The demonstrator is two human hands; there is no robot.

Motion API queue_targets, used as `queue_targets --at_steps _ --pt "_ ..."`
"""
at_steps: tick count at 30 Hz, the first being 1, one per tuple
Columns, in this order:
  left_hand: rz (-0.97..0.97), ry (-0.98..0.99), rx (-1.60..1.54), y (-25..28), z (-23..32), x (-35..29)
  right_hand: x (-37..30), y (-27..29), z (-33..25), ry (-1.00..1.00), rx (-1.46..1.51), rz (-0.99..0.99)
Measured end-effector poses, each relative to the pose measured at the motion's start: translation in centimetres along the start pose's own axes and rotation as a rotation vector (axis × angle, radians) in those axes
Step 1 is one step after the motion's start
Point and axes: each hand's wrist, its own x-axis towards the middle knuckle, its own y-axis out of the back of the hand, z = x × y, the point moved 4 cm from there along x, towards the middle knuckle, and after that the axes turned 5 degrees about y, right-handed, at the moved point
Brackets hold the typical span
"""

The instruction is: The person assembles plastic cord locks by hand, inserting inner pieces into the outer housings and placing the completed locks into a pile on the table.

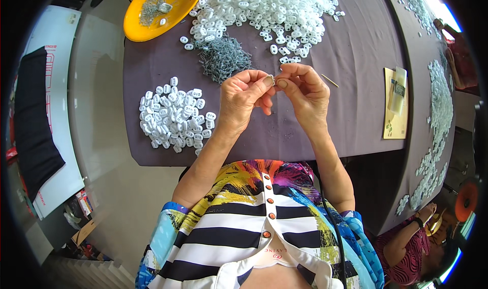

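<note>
My left hand (247, 92) pinches a small white plastic piece (273, 80) between thumb and forefinger. From the other side my right hand (307, 93) closes thumb and fingertips on the same piece; anything smaller between them is hidden. Just beyond my left hand lies a heap of tiny grey metal parts (223, 58), too fine to tell apart. Farther back spreads a large pile of white oval plastic pieces (264, 7) with holes. Left of my left forearm sits a smaller pile of similar white pieces (173, 115), their holes showing dark marks.
A yellow bowl (133, 24) with metal bits stands at the far left of the dark-covered table (351, 116). A thin stick (330, 80) lies right of my right hand, near a clear tube (398, 92) on a tan card (390, 129). Another person (406, 248) sits at the lower right.
</note>
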Motion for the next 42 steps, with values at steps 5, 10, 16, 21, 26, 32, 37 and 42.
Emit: queue_targets --at_steps 5,10,16,21,26,32,37,42 --pt "0.008 0.002 0.013 0.1 0.0 0.0 0.1 0.0 0.2 -0.008 -0.008 0.008" --pt "0.011 0.005 0.039 0.1 -0.1 0.1 0.1 -0.1 0.2 -0.004 -0.022 -0.011" --pt "-0.004 -0.017 0.086 0.2 -0.4 0.2 0.1 0.0 0.1 0.026 -0.104 -0.009" --pt "0.008 -0.033 0.121 0.2 -0.5 0.3 0.2 0.2 0.0 0.034 -0.225 -0.002" --pt "-0.029 -0.021 0.147 0.4 -0.9 0.5 0.0 0.4 -0.1 0.030 -0.275 -0.038" --pt "0.035 0.033 0.107 1.0 -2.4 0.9 0.1 1.0 2.0 -0.012 -0.261 -0.038" --pt "0.054 0.025 0.049 1.3 -2.1 1.5 0.7 0.9 2.4 -0.082 -0.183 0.004" --pt "0.066 0.067 0.029 2.6 -2.1 2.0 1.6 0.4 2.5 -0.095 -0.265 -0.117"
